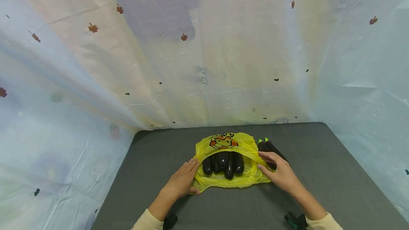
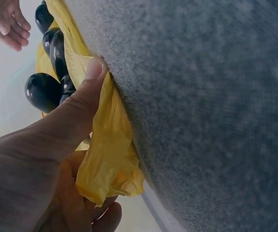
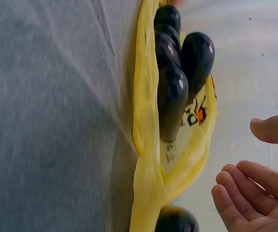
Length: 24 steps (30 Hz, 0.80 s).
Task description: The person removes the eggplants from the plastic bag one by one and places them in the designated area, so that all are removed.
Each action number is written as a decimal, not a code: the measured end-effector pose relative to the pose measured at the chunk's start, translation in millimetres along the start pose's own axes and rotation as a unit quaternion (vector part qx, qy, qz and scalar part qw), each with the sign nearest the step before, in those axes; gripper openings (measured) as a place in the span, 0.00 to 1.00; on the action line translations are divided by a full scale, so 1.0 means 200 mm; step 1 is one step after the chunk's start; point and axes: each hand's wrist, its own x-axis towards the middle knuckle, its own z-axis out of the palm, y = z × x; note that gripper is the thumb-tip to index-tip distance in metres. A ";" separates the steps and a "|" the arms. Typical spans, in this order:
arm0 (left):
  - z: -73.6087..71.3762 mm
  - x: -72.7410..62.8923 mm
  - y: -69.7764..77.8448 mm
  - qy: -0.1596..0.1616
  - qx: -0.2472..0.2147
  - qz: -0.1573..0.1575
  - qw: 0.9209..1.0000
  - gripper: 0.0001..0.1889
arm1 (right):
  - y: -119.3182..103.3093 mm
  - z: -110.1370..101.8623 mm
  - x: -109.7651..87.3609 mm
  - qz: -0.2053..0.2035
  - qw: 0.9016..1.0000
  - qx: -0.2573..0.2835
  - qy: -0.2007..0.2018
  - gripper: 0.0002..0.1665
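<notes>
A thin yellow plastic bag (image 1: 249, 144) lies on its side, its mouth facing me. Several glossy dark eggplants (image 1: 228, 171) rest inside, blunt ends outward. My left hand (image 1: 183, 179) holds the bag's left edge; in the left wrist view the thumb (image 2: 83, 99) presses on the yellow plastic with fingers behind it. At the bag's right edge is my right hand (image 1: 282, 174), its thumb and fingers spread apart with nothing between them in the right wrist view. Two long dark eggplants (image 1: 274, 148) with bright green ends lie outside the bag, partly behind the right hand.
A grey cloth-covered table (image 1: 236, 208) lies under everything. Behind it and at both sides hangs a pale sheet (image 1: 223, 63) with a leaf print, meeting the table's back edge. Dark wrist straps (image 1: 295, 220) show near both sleeves.
</notes>
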 end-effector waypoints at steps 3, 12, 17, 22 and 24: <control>0.00 0.00 0.00 0.001 -0.001 0.001 1.000 0.59 | -0.02 0.03 0.01 -0.005 1.000 0.001 -0.005 0.29; 0.00 0.00 -0.01 -0.003 -0.005 0.005 1.000 0.59 | -0.08 0.11 0.05 -0.008 1.000 -0.002 -0.013 0.30; -0.01 0.00 0.00 0.000 -0.004 0.006 1.000 0.59 | -0.11 0.15 0.07 -0.006 1.000 0.019 -0.021 0.31; -0.01 0.00 0.00 -0.001 -0.007 0.007 1.000 0.59 | -0.14 0.19 0.08 -0.019 0.999 0.022 -0.021 0.31; 0.00 0.00 0.00 -0.001 -0.009 0.008 1.000 0.59 | -0.15 0.21 0.08 -0.021 0.999 0.018 -0.023 0.31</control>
